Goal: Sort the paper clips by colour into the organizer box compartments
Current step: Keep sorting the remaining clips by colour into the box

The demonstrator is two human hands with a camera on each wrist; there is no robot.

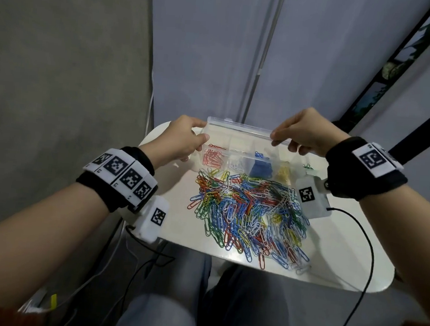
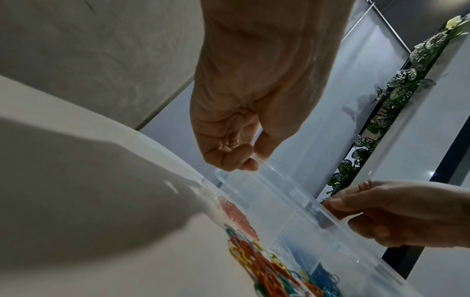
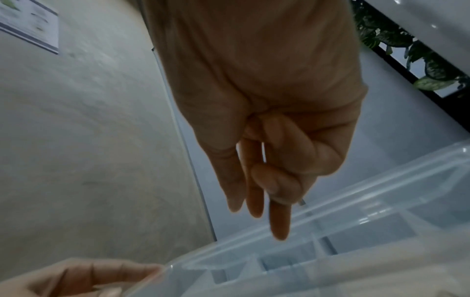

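Clear plastic organizer box (image 1: 238,149), long axis left–right at frame centre, near table's (image 1: 343,250) far edge; left hand (image 1: 182,142) and right hand (image 1: 306,136) pinch its raised lid (image 1: 239,128).

**Background / non-task items**

White table (image 1: 329,262) with rounded corners, seen from above. Black cable (image 1: 367,252) runs across its right side and drops over the near edge; more black and white cables (image 1: 133,267) hang below the left edge. Grey textured wall (image 1: 61,73) to the left, pale blue-grey panels (image 1: 218,47) behind the table. Dark frame with patterned green-and-white leaves (image 2: 396,80) at far right. Grey trousers (image 1: 161,313) below the table. Yellow tag (image 1: 53,302) at lower left.
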